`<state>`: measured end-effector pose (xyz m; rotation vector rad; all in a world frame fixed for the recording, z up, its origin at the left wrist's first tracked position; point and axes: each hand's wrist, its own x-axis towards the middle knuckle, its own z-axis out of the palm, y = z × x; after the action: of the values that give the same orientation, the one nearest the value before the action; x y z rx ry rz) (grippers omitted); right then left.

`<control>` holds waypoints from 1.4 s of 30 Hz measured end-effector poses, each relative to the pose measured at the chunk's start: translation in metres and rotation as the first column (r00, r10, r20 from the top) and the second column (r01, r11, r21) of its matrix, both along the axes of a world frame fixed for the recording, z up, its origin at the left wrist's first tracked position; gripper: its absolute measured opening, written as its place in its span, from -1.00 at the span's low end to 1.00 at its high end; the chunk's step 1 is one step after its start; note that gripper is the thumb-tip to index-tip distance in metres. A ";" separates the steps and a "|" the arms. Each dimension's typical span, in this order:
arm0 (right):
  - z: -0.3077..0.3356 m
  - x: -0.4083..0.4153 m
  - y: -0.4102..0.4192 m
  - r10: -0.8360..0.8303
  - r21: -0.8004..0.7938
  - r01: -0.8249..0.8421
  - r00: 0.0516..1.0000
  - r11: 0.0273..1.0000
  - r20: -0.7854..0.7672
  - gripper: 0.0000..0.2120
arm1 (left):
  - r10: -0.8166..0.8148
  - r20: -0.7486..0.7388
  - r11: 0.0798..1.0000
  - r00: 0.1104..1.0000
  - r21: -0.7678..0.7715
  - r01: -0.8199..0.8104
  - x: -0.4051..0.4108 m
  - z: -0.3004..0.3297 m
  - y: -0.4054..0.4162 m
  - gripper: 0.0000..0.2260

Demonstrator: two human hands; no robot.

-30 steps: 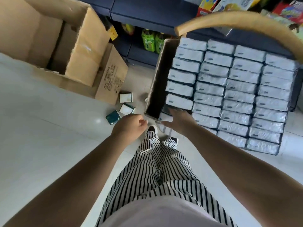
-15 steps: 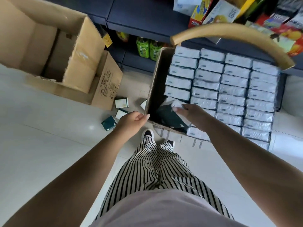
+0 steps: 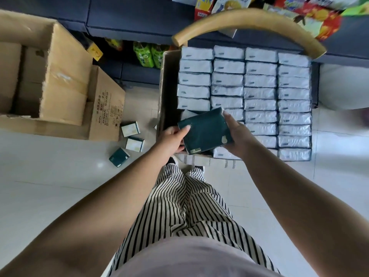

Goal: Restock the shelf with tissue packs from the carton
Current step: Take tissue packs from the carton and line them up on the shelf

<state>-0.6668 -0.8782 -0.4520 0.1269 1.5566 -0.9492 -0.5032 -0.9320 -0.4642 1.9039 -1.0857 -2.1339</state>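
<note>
White tile floor [image 3: 50, 186]. Tissue carton [image 3: 166, 92] sits on it by dark shelf [image 3: 129, 15]. Left of carton: 3 small packs [image 3: 130, 139], then empty cardboard boxes [image 3: 65, 76].

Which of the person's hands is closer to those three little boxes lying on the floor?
The left hand. It grips the dark green pack's left edge, just right of the small boxes. The right hand holds the pack's far edge, farther away.
</note>
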 end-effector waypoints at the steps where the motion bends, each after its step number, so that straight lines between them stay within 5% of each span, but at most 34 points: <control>1: -0.002 -0.001 0.002 0.016 -0.022 -0.016 1.000 1.000 -0.017 -0.68 | 0.006 0.014 1.000 1.000 -0.013 -0.005 -0.003 -0.003 0.000 -0.80; 5: -0.001 -0.007 0.009 0.204 -0.047 -0.217 0.959 0.975 -0.196 -0.94 | -0.030 0.061 0.996 0.998 -0.078 0.035 -0.008 -0.010 0.000 -0.79; 9: 0.004 -0.022 0.022 0.072 -0.073 -0.094 0.963 0.993 -0.259 -0.87 | -0.048 0.059 0.980 0.997 -0.191 0.058 -0.007 -0.009 0.000 -0.85; 15: 0.007 -0.040 0.044 -0.096 -0.055 0.085 0.967 0.995 -0.238 -0.76 | -0.044 0.079 0.934 0.996 -0.350 0.070 -0.005 -0.013 -0.009 -0.54; 28: 0.002 -0.046 0.072 -0.230 -0.105 0.216 0.962 0.971 -0.149 -0.79 | -0.295 0.393 0.587 0.871 -0.645 0.490 -0.013 -0.015 -0.021 -0.77; 36: 0.000 -0.053 0.077 -0.294 -0.112 0.281 0.948 0.953 -0.119 -0.88 | -0.247 0.284 0.693 0.926 -0.616 0.374 -0.009 0.004 -0.023 -0.83; 42: 0.010 -0.070 0.082 -0.384 -0.161 0.369 0.921 0.915 -0.072 -0.80 | -0.288 0.217 0.644 0.933 -0.677 0.356 -0.038 0.041 -0.042 -0.83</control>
<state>-0.7368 -0.7957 -0.4417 0.2879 1.5804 -1.3891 -0.5409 -0.9743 -0.4227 1.4921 -2.0282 -1.3758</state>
